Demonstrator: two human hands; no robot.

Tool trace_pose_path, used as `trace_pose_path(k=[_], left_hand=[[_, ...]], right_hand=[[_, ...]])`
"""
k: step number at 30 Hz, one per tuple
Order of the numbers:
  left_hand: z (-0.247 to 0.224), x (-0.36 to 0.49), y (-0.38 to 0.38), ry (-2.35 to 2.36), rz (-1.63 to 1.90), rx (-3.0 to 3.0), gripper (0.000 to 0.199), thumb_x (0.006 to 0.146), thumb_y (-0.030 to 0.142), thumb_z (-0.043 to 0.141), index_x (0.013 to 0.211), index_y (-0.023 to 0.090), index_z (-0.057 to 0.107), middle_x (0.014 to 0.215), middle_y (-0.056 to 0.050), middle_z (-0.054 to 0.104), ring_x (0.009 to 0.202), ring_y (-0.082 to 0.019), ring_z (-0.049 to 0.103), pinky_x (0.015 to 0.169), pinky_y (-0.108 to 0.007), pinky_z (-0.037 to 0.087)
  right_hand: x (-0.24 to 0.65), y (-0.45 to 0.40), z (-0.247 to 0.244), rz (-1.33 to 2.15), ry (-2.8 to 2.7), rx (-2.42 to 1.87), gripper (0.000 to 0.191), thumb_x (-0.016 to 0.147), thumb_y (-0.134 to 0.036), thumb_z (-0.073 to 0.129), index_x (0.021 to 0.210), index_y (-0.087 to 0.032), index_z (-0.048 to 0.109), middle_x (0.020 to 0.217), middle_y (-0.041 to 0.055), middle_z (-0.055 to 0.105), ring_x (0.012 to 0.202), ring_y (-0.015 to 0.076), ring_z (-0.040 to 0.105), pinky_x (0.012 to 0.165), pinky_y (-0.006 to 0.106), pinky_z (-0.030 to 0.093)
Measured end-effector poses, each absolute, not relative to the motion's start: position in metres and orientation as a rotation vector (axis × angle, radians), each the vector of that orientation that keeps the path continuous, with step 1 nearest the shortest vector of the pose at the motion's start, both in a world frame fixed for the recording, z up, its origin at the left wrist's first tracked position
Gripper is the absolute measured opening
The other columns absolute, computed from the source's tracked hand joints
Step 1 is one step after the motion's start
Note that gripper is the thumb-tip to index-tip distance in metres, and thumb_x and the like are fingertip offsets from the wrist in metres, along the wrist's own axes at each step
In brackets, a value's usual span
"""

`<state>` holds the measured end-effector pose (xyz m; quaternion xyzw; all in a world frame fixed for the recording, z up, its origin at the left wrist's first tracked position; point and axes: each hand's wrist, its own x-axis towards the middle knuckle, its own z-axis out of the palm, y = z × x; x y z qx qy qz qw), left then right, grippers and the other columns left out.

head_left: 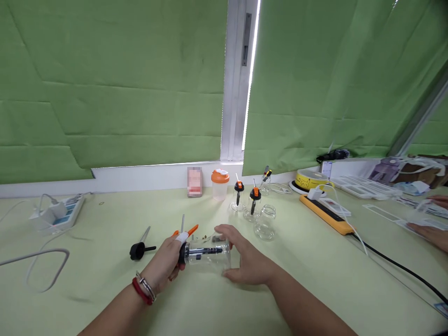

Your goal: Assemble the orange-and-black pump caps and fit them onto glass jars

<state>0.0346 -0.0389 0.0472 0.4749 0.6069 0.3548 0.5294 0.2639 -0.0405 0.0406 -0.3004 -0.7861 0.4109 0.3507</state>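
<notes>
A clear glass jar (208, 267) is held on its side between my hands, just above the table. My left hand (164, 261) is closed round its black lid end, from which a metal rod (182, 221) and orange handle-like pieces (193, 229) stick out. Inside the jar runs a dark cylindrical insert (205, 251). My right hand (247, 259) cups the jar's base, thumb below and fingers above. To the left of my left hand lies a black fitting (137, 251) with a thin rod and a side arm.
Beyond the hands stand glass jars with black-and-orange tops (255, 192), an open glass jar (265, 226) and an orange-lidded cup (220, 186). An orange power strip (325, 214) lies right; a white one (66, 214) lies left. Another person's hands (429, 233) show far right.
</notes>
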Motion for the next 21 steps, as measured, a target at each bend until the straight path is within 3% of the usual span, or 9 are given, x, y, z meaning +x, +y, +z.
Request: trace_pose_path(k=[2,4,6,8,11,14,18,21], left_hand=[[0.051,0.036,-0.039,1.409,0.911,1.165,0.036,0.079,0.054,0.042,0.064,0.021,0.043,0.039,0.005,0.045,0.029,-0.007,0.027,0.030,-0.019,0.019],[0.053,0.038,-0.043,1.392,0.971,1.181,0.036,0.079,0.053,0.042,0.065,0.020,0.045,0.042,0.005,0.047,0.032,-0.007,0.032,0.029,-0.018,0.023],[0.052,0.041,-0.047,1.397,0.996,1.170,0.039,0.079,0.055,0.041,0.065,0.020,0.046,0.044,0.004,0.048,0.034,-0.008,0.034,0.029,-0.017,0.025],[0.048,0.042,-0.051,1.394,0.995,1.179,0.040,0.079,0.056,0.040,0.064,0.019,0.046,0.044,0.004,0.047,0.035,-0.008,0.035,0.029,-0.017,0.025],[0.042,0.042,-0.051,1.358,0.994,1.176,0.040,0.080,0.055,0.040,0.066,0.019,0.049,0.044,0.005,0.047,0.032,-0.007,0.033,0.029,-0.016,0.023],[0.038,0.037,-0.048,1.318,0.981,1.075,0.039,0.079,0.056,0.040,0.069,0.019,0.048,0.041,0.006,0.047,0.027,-0.006,0.029,0.029,-0.017,0.021],[0.034,0.031,-0.044,1.283,0.955,1.009,0.038,0.078,0.055,0.043,0.063,0.020,0.044,0.037,0.005,0.047,0.024,-0.006,0.028,0.030,-0.019,0.021],[0.035,0.030,-0.044,1.303,0.964,1.030,0.038,0.078,0.055,0.042,0.063,0.020,0.043,0.037,0.006,0.046,0.024,-0.006,0.027,0.029,-0.018,0.022]], right_hand=[[0.263,-0.036,0.035,1.296,-1.813,-0.799,0.084,0.065,-0.036,0.072,0.136,-0.032,0.026,0.136,0.0086,0.031,0.113,0.0221,0.045,0.085,0.033,0.043],[0.261,-0.033,0.028,1.577,-1.589,-0.825,0.071,0.076,-0.055,0.057,0.135,-0.030,0.026,0.125,0.0105,0.041,0.098,0.0202,0.055,0.073,0.032,0.047],[0.260,-0.030,0.024,1.766,-1.494,-0.873,0.061,0.081,-0.061,0.046,0.129,-0.026,0.033,0.105,0.0086,0.053,0.078,0.0176,0.059,0.061,0.030,0.047],[0.260,-0.029,0.022,1.780,-1.519,-0.904,0.057,0.078,-0.056,0.056,0.123,-0.026,0.038,0.099,0.0059,0.054,0.073,0.0161,0.059,0.060,0.030,0.047],[0.264,-0.029,0.024,1.504,-1.674,-0.882,0.069,0.065,-0.036,0.075,0.123,-0.031,0.038,0.116,0.0053,0.048,0.092,0.0183,0.056,0.078,0.034,0.046],[0.267,-0.031,0.028,1.145,-1.881,-0.853,0.080,0.061,-0.025,0.078,0.128,-0.033,0.036,0.121,0.0046,0.046,0.108,0.0213,0.048,0.093,0.038,0.038],[0.266,-0.033,0.028,0.935,-1.964,-0.805,0.085,0.059,-0.027,0.080,0.131,-0.036,0.035,0.136,0.0047,0.036,0.117,0.0243,0.042,0.098,0.039,0.035],[0.262,-0.031,0.021,1.088,-1.858,-0.834,0.095,0.055,-0.038,0.082,0.134,-0.036,0.030,0.139,0.0064,0.033,0.120,0.0268,0.040,0.096,0.041,0.037]])
